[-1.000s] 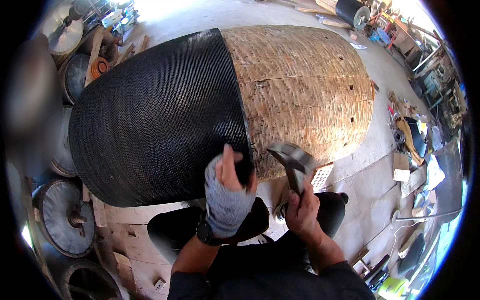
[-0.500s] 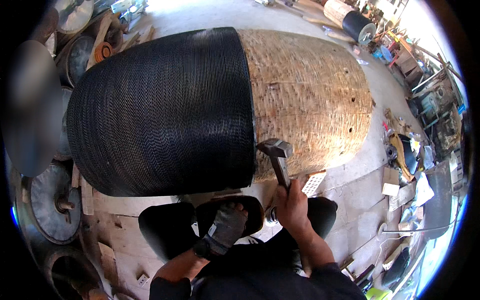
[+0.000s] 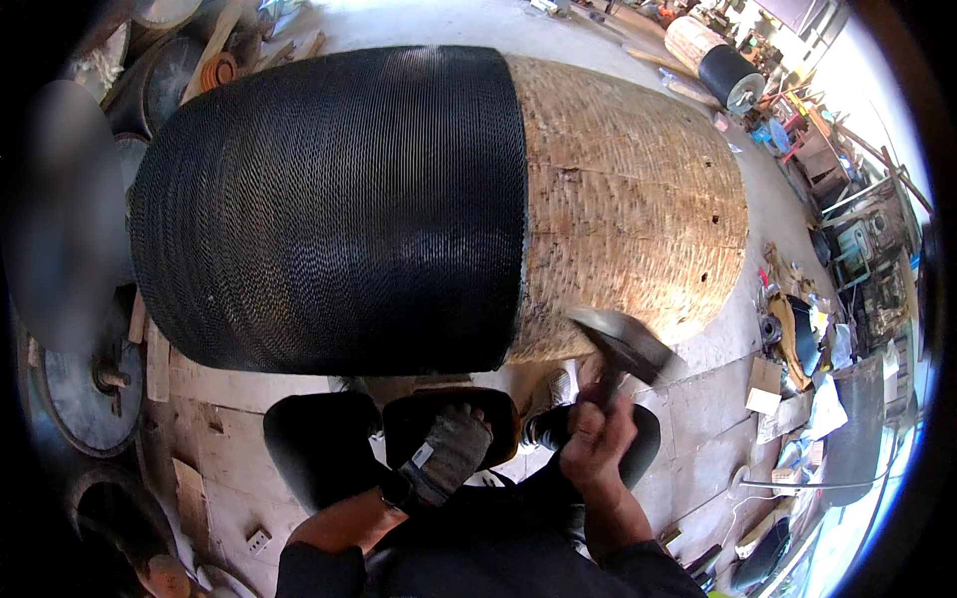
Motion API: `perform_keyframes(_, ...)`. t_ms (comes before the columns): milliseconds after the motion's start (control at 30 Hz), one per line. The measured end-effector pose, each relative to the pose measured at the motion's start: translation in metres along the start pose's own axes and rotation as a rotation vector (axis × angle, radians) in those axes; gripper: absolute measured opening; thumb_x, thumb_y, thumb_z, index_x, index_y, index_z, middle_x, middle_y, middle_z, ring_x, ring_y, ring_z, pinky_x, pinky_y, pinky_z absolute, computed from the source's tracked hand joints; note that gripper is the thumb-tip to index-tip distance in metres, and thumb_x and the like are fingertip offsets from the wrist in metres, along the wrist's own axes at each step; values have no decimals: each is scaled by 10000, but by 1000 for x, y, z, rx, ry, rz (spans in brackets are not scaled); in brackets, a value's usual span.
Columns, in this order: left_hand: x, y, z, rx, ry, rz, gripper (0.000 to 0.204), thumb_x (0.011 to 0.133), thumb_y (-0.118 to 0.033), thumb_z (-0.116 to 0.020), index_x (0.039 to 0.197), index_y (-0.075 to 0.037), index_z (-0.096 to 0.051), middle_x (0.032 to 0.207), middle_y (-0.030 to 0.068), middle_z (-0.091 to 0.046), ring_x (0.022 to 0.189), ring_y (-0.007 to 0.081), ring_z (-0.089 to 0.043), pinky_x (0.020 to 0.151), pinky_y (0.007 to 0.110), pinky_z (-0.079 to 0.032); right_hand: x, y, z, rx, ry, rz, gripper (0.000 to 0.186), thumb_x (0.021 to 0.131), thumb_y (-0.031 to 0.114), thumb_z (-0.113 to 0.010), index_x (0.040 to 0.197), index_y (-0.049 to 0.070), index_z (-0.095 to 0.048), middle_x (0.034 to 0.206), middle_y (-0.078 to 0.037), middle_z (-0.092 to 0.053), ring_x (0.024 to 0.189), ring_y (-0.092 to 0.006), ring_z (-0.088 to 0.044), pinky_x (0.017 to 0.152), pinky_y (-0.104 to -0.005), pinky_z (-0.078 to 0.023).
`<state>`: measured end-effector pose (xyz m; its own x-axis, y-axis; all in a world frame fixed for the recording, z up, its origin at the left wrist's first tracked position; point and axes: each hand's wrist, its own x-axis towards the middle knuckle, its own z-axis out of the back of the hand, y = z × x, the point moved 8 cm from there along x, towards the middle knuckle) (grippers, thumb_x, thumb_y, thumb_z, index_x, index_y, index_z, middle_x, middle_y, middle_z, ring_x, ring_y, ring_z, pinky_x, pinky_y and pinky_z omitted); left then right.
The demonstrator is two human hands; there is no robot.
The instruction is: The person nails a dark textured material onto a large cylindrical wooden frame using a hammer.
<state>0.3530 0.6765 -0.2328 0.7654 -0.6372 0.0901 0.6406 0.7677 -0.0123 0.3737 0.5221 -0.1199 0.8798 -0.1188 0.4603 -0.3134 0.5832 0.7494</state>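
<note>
A large wooden roller [image 3: 638,199] lies sideways in front of me, its left part covered with a black toothed strip [image 3: 339,209] set in close rows. My right hand [image 3: 596,444] is wrapped round the handle of a hammer [image 3: 628,344]. The hammer head is blurred and raised over the roller's near edge, right of where the black rows end. My left hand [image 3: 454,448], in a grey glove, is curled over a dark rounded container [image 3: 506,424] between my knees. Whatever its fingers hold is hidden.
Round metal-ended drums [image 3: 85,404] line the left side, beside wooden planks [image 3: 158,359]. Another, partly black roller [image 3: 713,60] lies at the far right. Scraps, boxes [image 3: 766,384] and a white bag [image 3: 825,409] clutter the right, near a thin metal rod [image 3: 812,485].
The hammer has drawn back from the edge of the black rows, rightward and toward me, with my right hand lower. My left hand stays over the container. The view has shifted slightly.
</note>
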Motion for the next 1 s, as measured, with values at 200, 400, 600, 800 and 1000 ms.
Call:
perform_keyframes(200,1,-5,-19,-73,76,46,178,835,-178,-570,906,-67,-689,954,126,-657,926,280,-607,765,443,-483,18,-25,-35,-251,235,-227,107,928,89,-500,952,-16,-494,762,-276,-596,747,-530,-577,615,-492,-483)
perform_keyframes(400,4,-6,-32,-77,174,17,199,860,-211,-563,916,-65,-684,1038,127,-656,987,291,-597,796,478,-480,5,3,-1,120,-127,42,198,979,134,-429,853,-6,-489,644,-47,-487,558,-121,-466,501,-291,-378)
perform_keyframes(600,0,-5,-9,-188,0,-17,212,848,-202,-577,979,-65,-672,975,125,-656,952,288,-598,777,448,-486,14,-37,-32,-332,182,-145,145,964,108,-452,969,-28,-501,702,-123,-595,577,-299,-584,511,-389,-435)
perform_keyframes(800,3,2,11,-227,-156,8,222,853,-211,-576,992,-59,-657,984,130,-644,935,305,-613,773,446,-494,-2,-21,-11,-228,-36,1,211,923,110,-548,1087,-22,-569,859,-265,-628,732,-463,-636,682,-489,-522)
perform_keyframes(1000,21,52,57,-466,-281,165,173,869,-168,-601,999,-53,-605,1030,152,-612,930,322,-606,757,451,-501,9,-7,-17,-214,11,-41,125,948,92,-522,1009,-16,-526,729,-195,-595,601,-365,-596,559,-413,-473)
